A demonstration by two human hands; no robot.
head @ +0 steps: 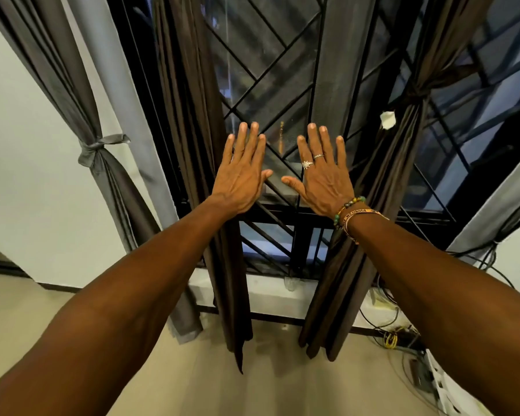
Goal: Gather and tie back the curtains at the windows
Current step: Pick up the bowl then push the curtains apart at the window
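Two grips released: left hand [240,178] and right hand [323,180] flat, fingers straight, near the window grille [270,70].

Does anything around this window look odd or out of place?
The left brown curtain hangs loose, while the grey curtain and the right brown curtain are tied back. A white scrap shows beside the right one's tie; I cannot tell what it is. Cables lie tangled on the floor at the right.
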